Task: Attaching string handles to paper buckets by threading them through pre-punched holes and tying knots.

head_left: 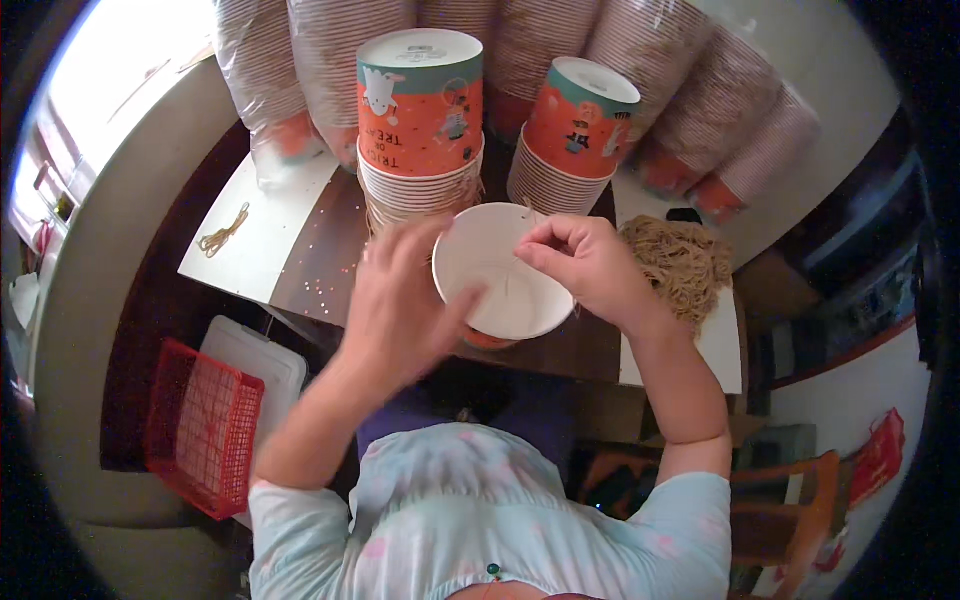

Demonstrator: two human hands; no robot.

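A white-lined paper bucket [495,262] sits at the table's near edge, its round opening tilted toward me. My left hand [400,295] is at the bucket's left side, fingers spread and slightly blurred, the thumb over the opening. Above the right part of the opening, my right hand [580,262] pinches thumb and forefinger together. Whatever lies in that pinch is too small to make out. A thin strand shows at the rim near the right hand. Behind the bucket stands a stack of upside-down orange and teal paper buckets [420,120].
A second bucket stack [575,125] stands right of it. Bagged bucket stacks [530,50] line the back. A twine pile [680,262] lies right; a small twine bundle [224,230] lies left. Below left are a red basket [210,425] and a wooden chair [800,510] at lower right.
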